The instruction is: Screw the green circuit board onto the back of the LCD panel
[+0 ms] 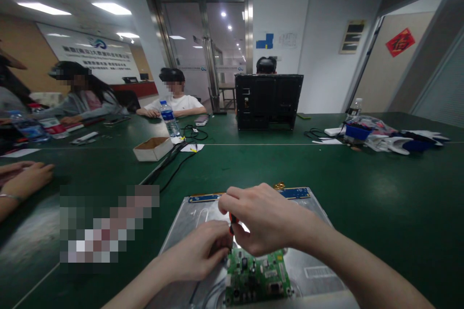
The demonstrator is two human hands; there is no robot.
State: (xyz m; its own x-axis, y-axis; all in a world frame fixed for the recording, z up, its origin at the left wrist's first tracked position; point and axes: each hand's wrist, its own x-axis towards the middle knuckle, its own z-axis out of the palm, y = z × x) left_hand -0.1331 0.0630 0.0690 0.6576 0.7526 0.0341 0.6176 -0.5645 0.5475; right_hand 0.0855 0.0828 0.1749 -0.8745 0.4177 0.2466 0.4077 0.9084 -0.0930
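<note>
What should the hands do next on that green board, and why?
Probably keep the tool upright and turn it at the board's top edge. The right hand grips a red-and-black tool, seemingly a screwdriver, pointing down at the green circuit board on the metal panel. The left hand pinches beside its tip, which is hidden.

Head view: forward-down, close over green table (362,193).
</note>
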